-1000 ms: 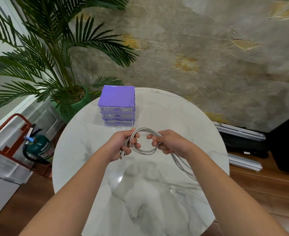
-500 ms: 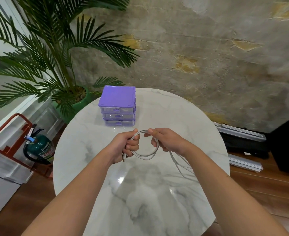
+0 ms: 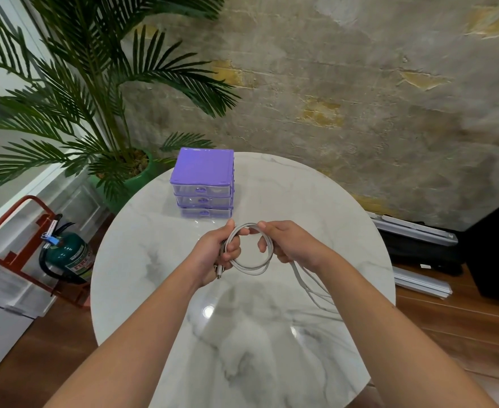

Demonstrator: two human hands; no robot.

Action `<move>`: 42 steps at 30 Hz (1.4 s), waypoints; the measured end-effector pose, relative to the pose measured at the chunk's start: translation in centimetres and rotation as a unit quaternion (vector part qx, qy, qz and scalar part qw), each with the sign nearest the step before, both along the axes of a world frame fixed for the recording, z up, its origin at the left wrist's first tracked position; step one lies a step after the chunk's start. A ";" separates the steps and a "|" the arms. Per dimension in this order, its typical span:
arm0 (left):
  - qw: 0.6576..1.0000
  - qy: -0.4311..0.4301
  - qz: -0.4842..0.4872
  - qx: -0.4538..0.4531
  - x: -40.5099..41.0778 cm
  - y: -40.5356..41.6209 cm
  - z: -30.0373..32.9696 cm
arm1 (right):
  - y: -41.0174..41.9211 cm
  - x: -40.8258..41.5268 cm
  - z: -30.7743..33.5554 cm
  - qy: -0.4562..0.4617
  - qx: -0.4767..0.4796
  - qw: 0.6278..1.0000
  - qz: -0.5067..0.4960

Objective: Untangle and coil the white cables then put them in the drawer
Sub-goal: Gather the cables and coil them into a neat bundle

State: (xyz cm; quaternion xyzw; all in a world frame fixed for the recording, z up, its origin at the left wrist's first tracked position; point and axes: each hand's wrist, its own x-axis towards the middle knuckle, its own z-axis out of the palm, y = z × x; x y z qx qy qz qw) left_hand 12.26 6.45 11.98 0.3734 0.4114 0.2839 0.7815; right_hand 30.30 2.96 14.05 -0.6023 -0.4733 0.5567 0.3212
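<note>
Above the round marble table (image 3: 301,201) I hold a small coil of white cables (image 3: 252,267). My left hand (image 3: 215,254) grips the coil's left side, with the plug ends poking out below its fingers. My right hand (image 3: 289,245) pinches the top right of the loop, and loose strands trail from under it down to the right across the table. A purple unit of three drawers (image 3: 202,184) stands at the table's far side, just beyond my hands, with all its drawers closed.
A potted palm (image 3: 95,92) stands behind the table's left edge. A green fire extinguisher (image 3: 65,256) in a red frame sits on the floor at left. Black bags and grey bars (image 3: 419,242) lie on the floor at right.
My right hand has brought another turn of cable up to the left hand, so the loop is tighter and less loose cable trails to the right.
</note>
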 end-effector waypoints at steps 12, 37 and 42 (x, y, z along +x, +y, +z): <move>0.840 0.431 -0.129 0.303 0.0 1.1 1.1 | 0.4 -0.9 0.0 -0.301 0.018 0.952 0.050; 0.970 0.237 -0.046 -0.013 -0.9 2.9 1.9 | 0.3 -2.2 0.3 -0.366 0.030 0.930 -0.014; 0.985 0.136 0.029 -0.101 -0.2 2.5 1.5 | 0.2 -2.5 1.4 -0.356 0.022 0.934 0.003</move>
